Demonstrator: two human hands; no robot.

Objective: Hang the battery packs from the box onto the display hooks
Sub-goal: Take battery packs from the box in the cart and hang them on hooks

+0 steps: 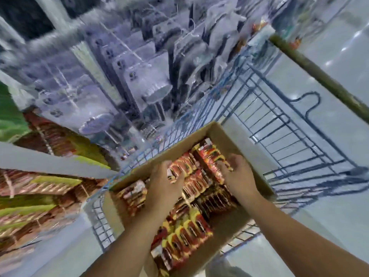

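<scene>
Head view: my left hand [162, 181] and right hand [236, 172] curl round a row of battery packs [196, 176] inside the cardboard box [217, 129] in the wire cart [279, 120] — bunching several to lift toward the hooks.
</scene>
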